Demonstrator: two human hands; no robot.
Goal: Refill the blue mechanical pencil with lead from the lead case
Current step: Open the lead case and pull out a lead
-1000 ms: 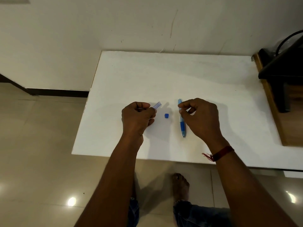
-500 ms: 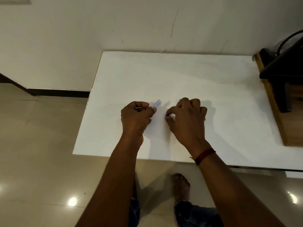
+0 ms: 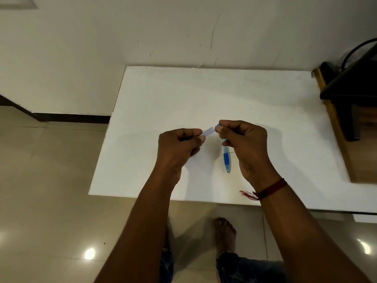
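My left hand (image 3: 177, 148) grips the small translucent lead case (image 3: 208, 132), whose free end points right. My right hand (image 3: 244, 144) pinches a tiny blue cap (image 3: 218, 125) between thumb and forefinger, right at that free end of the case. The blue mechanical pencil (image 3: 226, 160) lies on the white table (image 3: 204, 94) beneath my right hand, tip toward me, its upper part hidden by the fingers. A thin dark lead (image 3: 228, 153) shows across the pencil, sticking out from the lower edge of my right hand.
A dark stand with a black cable (image 3: 350, 88) sits on a wooden surface (image 3: 344, 152) touching the table's right side. The wall runs along the far edge. Tiled floor (image 3: 51, 180) and my feet are below the near edge.
The blue cap lay on the table between my hands; my right hand reached left, picked it up and brought it to the end of the lead case. The left hand barely moved.
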